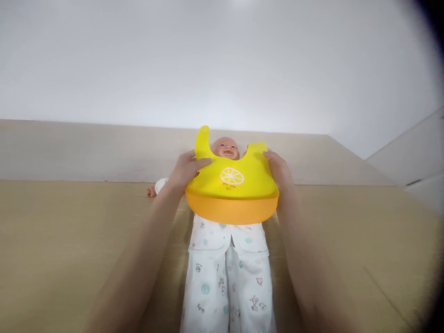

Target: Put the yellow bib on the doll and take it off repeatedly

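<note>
A yellow bib [211,180] with an orange catch pocket [232,210] and a citrus-slice print is held up in front of a baby doll [226,147]. My left hand [187,169] grips its left side below the long neck strap, thumb on the front. At the opposite edge, my right hand [278,167] has hold of the bib beneath the shorter strap. The doll lies on its back with its head away from me, wearing a white printed top and trousers [208,277]. The bib hides its chest and part of its head. One doll hand [151,192] shows past my left wrist.
Beneath the doll is a light wood-coloured surface [86,240]. A pale band [86,150] runs behind it, with a white wall [173,60] beyond. Pale panels [412,148] stand at the right.
</note>
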Motion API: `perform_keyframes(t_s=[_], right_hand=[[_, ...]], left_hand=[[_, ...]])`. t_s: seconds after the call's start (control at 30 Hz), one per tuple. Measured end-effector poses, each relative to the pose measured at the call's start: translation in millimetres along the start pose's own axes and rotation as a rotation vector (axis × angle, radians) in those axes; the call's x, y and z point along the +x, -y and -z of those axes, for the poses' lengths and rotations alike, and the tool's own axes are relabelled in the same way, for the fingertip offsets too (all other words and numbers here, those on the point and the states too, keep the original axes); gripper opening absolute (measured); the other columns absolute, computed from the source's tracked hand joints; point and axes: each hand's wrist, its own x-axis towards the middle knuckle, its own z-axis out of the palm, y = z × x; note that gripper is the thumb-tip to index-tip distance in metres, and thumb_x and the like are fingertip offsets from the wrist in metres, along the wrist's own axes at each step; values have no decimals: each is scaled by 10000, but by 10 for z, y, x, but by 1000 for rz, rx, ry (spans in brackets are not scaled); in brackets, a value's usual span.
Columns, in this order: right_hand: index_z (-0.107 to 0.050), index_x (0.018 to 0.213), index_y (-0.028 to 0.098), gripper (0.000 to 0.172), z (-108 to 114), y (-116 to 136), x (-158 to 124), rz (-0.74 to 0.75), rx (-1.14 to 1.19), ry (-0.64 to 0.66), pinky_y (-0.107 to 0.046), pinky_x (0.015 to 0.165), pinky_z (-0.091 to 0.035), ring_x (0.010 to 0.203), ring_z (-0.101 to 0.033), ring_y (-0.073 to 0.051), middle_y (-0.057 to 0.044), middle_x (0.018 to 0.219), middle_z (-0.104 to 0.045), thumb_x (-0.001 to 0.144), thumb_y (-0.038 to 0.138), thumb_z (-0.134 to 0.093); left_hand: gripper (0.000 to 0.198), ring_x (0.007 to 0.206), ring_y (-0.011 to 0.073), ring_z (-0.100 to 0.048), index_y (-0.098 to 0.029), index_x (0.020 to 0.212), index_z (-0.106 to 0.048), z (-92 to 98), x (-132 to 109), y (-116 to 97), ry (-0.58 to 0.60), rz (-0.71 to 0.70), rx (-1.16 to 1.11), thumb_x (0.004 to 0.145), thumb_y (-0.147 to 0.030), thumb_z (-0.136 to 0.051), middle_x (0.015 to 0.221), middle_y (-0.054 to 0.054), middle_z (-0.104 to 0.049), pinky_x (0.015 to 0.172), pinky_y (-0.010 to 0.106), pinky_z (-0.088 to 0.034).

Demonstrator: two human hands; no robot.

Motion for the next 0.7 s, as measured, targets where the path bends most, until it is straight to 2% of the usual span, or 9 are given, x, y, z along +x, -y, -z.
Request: perform_keyframes(t_s=[0.07, 0.2, 0.33, 0.47, 0.7], right_hand=[[-617, 888, 245, 219, 7, -4, 0, 24, -35, 37, -308, 694, -515, 835, -642, -216, 5, 902, -691, 674, 288, -602], [-627, 922, 241, 302, 40, -26, 52, 25, -85, 64, -312, 702, -515, 848, -646, -227, -5, 914, -703, 620, 255, -634], [-622, 926, 237, 376, 121, -98, 145, -11, -2, 9, -284, 705, -510, 814, -649, -192, 18, 877, -707, 560, 165, -673], [-616, 882, 215, 319, 172, -201, 204, -38, 7, -22, -281, 713, -512, 801, -650, -184, 6, 853, -707, 574, 162, -680], [-595, 738, 195, 171, 179, -335, 273, -83, -44, -163, -250, 597, -479, 618, -592, -146, 25, 665, -650, 579, 167, -651]], left_hand=[[353, 814, 288, -688, -191, 943, -665, 2, -3, -6, 43, 14, 32, 636, -326, -776, 899, 69, -729, 650, 349, -538], [398, 821, 301, -694, -186, 962, -662, 48, 42, 58, 49, 30, 37, 605, -286, -806, 936, 88, -731, 667, 385, -557], [427, 864, 285, -690, -172, 1018, -663, 146, 126, 191, 86, -27, 1, 624, -263, -801, 986, 102, -727, 737, 394, -564], [437, 843, 268, -693, -169, 1044, -664, 205, 194, 272, 78, -23, -5, 639, -269, -792, 974, 102, -731, 728, 379, -564], [358, 754, 252, -695, -158, 865, -689, 222, 303, 280, 52, 101, 1, 558, -275, -833, 872, 91, -741, 665, 347, -558]])
